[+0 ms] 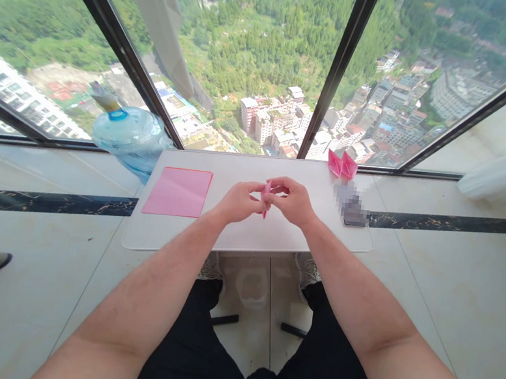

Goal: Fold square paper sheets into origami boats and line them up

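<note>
Between my two hands, above the middle of the white table, is a small piece of folded pink paper (266, 195). My left hand (241, 201) pinches it from the left, fingers closed. From the right, my right hand (292, 201) grips the same paper with thumb and fingers. Fingers cover much of it, so its folded shape is only partly visible. Left of my hands, a stack of pink paper sheets (177, 192) lies flat on the table. At the far right edge stands a pink folded paper piece (342, 165) with pointed tips.
The low white table (247, 238) stands against tall windows. A phone-like item (351, 205), blurred out, lies on its right side. A large blue water bottle (131, 136) is behind the left corner. My shoes (309, 269) are under the front edge.
</note>
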Demonstrator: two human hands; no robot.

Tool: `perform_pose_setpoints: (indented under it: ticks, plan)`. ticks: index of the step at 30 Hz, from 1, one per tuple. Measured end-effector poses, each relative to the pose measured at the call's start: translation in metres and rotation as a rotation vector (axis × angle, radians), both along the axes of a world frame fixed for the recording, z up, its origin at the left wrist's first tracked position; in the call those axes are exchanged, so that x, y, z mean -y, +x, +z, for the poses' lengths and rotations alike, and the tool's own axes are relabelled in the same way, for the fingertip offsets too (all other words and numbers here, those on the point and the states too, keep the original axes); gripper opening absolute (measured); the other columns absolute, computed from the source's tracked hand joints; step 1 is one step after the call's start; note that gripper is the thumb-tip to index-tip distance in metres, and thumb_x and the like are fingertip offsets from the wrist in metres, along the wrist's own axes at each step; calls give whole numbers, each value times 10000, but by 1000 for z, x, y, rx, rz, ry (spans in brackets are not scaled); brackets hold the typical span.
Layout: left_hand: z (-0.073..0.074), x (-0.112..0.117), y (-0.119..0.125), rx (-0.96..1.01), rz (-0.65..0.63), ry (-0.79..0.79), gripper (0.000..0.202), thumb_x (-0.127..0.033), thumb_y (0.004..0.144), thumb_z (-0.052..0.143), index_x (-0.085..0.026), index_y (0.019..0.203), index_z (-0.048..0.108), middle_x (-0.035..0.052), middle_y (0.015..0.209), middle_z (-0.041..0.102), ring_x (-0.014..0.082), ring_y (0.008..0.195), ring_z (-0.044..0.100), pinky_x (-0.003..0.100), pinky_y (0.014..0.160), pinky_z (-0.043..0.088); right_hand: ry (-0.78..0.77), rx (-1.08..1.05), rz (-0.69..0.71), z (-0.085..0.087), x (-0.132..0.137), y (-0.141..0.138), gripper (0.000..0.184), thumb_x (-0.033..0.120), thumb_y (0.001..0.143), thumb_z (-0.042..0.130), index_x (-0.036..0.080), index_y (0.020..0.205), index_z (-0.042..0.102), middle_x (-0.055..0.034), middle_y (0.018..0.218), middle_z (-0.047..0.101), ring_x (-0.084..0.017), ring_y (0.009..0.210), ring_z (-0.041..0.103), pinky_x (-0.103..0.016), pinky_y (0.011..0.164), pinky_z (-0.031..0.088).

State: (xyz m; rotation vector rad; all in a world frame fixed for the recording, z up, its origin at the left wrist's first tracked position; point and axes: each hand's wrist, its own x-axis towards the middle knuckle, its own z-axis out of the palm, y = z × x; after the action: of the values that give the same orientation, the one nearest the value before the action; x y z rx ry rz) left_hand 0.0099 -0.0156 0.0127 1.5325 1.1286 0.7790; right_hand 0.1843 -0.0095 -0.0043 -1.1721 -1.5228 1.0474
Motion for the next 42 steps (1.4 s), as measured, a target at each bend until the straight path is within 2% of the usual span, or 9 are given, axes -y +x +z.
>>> perform_pose_setpoints:
  ticks: [7, 11, 14, 18, 22, 29, 36, 39, 42]
  plan:
    - [-5, -3, 0, 45, 10, -10, 391, -257, 716, 695, -195, 1097, 755, 43, 991, 763, 213, 756, 712, 319, 697, 581, 46, 75, -9, -4, 0, 2, 292, 284, 749, 706, 207, 1031, 716, -46, 1002, 739, -185, 862, 693, -314, 776, 550]
    - [-11, 1, 9, -127, 125, 146, 359, -181, 733, 625, -227, 1063, 761, 17, 888, 765, 185, 685, 676, 284, 694, 520, 149, 395, -96, -4, 5, -3, 233, 234, 814, 603, 219, 1028, 694, -41, 921, 723, -179, 785, 655, -298, 735, 498]
    - [-16, 5, 17, -276, 146, 271, 316, -173, 779, 587, -242, 1041, 749, 28, 837, 751, 214, 754, 675, 295, 767, 488, 125, 619, -159, -4, 9, -8, 198, 226, 843, 557, 223, 1015, 654, -30, 794, 696, -196, 707, 622, -290, 672, 429]
    - [-23, 5, 22, -491, 251, 381, 159, -237, 835, 587, -221, 938, 707, 90, 893, 736, 264, 869, 669, 324, 817, 447, 130, 685, -170, -7, 9, -9, 140, 236, 869, 527, 228, 972, 622, -40, 790, 695, -208, 702, 611, -288, 645, 376]
    - [-26, 1, 25, -623, 262, 348, 128, -276, 868, 549, -229, 766, 611, 81, 735, 689, 271, 771, 651, 324, 707, 395, 128, 704, -183, -7, 8, -9, 125, 251, 883, 528, 233, 974, 611, -41, 812, 701, -207, 710, 609, -287, 640, 358]
    - [-25, 1, 30, -534, 327, 344, 193, -323, 854, 554, -247, 679, 525, 48, 679, 675, 236, 703, 624, 318, 669, 367, 68, 853, -226, -3, 7, -10, 161, 291, 934, 487, 216, 1031, 591, -85, 847, 722, -249, 729, 635, -310, 652, 348]
    - [-20, 1, 30, -488, 453, 285, 242, -378, 822, 597, -246, 640, 507, 18, 638, 668, 202, 646, 603, 299, 642, 396, 91, 947, -242, 0, 8, -14, 176, 300, 959, 441, 214, 1039, 572, -71, 860, 724, -237, 727, 641, -297, 640, 329]
    - [-20, 1, 30, -493, 454, 274, 192, -387, 834, 603, -245, 709, 568, 10, 654, 693, 204, 669, 633, 295, 661, 424, 91, 964, -260, 0, 9, -15, 188, 316, 971, 429, 212, 1041, 569, -63, 867, 725, -233, 736, 646, -293, 642, 327]
    - [-22, 0, 30, -453, 418, 291, 94, -331, 834, 611, -250, 879, 628, -11, 651, 709, 203, 684, 665, 291, 705, 449, 99, 955, -240, -1, 9, -14, 190, 321, 976, 428, 215, 1044, 570, -55, 875, 727, -232, 757, 651, -293, 643, 324]
